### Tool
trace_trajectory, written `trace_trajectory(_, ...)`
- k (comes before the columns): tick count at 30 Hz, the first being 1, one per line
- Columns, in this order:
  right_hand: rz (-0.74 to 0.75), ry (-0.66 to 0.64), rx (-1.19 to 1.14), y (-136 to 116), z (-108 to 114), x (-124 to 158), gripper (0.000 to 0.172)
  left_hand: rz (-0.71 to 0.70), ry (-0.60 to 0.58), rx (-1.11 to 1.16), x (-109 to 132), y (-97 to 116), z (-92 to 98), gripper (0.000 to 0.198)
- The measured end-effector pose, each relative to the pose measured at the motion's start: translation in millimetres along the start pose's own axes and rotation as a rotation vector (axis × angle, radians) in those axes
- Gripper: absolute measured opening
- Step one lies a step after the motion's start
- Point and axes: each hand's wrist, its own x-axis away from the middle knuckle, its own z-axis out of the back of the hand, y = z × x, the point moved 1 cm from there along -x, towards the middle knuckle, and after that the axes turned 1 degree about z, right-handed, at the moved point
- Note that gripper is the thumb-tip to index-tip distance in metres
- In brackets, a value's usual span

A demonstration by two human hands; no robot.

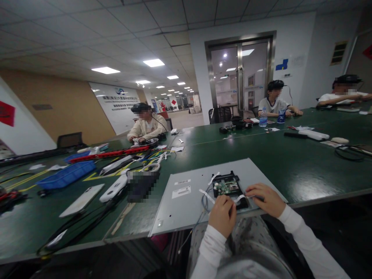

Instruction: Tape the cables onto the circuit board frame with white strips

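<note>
A grey metal panel (181,207) lies at the table's near edge, with a black bracket (235,176) and a green circuit board (226,187) on it. My left hand (223,215) is closed at the front left of the bracket, fingers bent around the end of a white strip (240,198); its fingertips are partly hidden. On the right side, my right hand (266,198) has its fingers stretched out, reaching toward the bracket's corner near the strip's other end. Other white strips (207,195) stick up at the left, beside a thin grey cable (200,219) that hangs over the edge.
Left of the panel lie a dark pouch (142,186), a white handheld device (114,188), a white phone (82,200), a blue tray (66,175) and black cables. Bottles (263,118) and a white-and-black tool (316,135) are farther right. Three people sit across the green table (209,149).
</note>
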Motion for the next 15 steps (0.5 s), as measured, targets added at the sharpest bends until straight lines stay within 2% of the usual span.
trace_trajectory(10, 0.037, -0.048, 0.033, 1.8, -0.5, 0.4, 0.030, 0.012, -0.034, -0.024, 0.4, -0.5, -0.3, 0.020)
trace_trajectory(15, 0.035, -0.030, 0.018, 1.4, -0.3, 0.8, 0.030, 0.003, -0.021, -0.027, 0.1, 0.1, 0.1, 0.020)
